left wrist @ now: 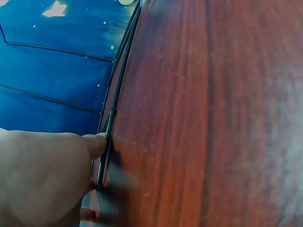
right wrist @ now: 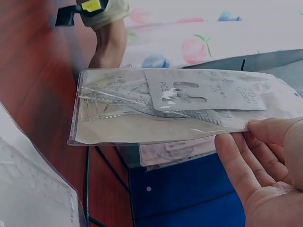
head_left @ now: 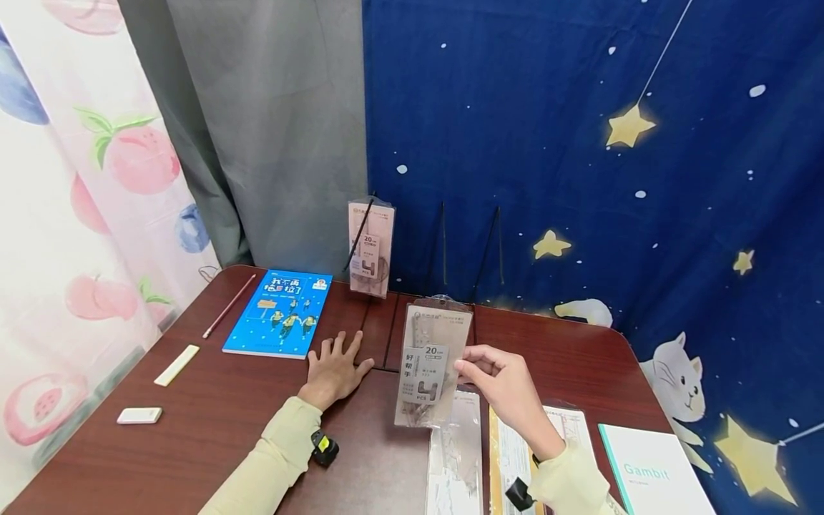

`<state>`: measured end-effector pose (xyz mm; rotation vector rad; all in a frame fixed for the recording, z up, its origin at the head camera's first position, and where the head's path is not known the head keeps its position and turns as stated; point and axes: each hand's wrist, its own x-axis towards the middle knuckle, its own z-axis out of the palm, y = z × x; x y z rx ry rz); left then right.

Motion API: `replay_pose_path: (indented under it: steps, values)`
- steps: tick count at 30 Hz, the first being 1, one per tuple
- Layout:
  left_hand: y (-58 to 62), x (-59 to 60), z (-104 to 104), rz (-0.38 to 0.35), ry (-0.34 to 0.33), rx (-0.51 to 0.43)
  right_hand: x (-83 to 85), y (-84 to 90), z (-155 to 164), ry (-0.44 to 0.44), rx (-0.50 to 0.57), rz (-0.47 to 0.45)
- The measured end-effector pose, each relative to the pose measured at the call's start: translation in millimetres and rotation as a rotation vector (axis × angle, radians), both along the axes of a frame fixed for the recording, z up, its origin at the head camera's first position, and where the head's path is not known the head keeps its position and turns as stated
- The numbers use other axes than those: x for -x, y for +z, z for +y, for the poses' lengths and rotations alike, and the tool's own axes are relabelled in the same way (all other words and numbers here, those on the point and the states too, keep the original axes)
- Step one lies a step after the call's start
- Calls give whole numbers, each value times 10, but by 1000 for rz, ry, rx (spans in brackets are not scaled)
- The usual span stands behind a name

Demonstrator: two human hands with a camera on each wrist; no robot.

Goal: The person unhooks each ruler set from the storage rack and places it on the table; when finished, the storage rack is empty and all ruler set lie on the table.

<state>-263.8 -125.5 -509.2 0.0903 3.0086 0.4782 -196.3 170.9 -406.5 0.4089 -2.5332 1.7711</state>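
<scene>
My right hand [head_left: 508,386] pinches the side edge of a clear-packed ruler set [head_left: 430,372] between thumb and fingers, holding it upright above the table in the head view. The right wrist view shows transparent rulers and a protractor [right wrist: 161,112] inside. Spread on the table, my left hand [head_left: 335,373] lies beside a black wire rack [head_left: 390,330]; in the left wrist view its thumb [left wrist: 96,145] touches the rack's base wire [left wrist: 113,109]. A similar ruler set [head_left: 370,250] hangs on the rack's left prong. Two other prongs [head_left: 443,243] carry nothing.
Left on the table lie a blue book [head_left: 280,315], a pencil [head_left: 229,306], a pale yellow strip [head_left: 177,365] and a white eraser-like block [head_left: 139,415]. Clear packs [head_left: 455,458] and a white Gambit notebook [head_left: 653,476] are at the right. Curtains [head_left: 547,164] stand behind.
</scene>
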Motion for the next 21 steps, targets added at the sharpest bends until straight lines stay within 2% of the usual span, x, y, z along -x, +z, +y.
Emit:
replay_pose_path:
  steps: [7,15,21]
  values:
    - [-47,29,-13,-13,-5,-3,-134,-141,-103,39,40,-40]
    - [-163,83,-42,20,-15,-7,-264,-355,-220,112,97,-212]
    - [-61,33,-21,10,-14,-4,-310,-544,-275,174,159,-281]
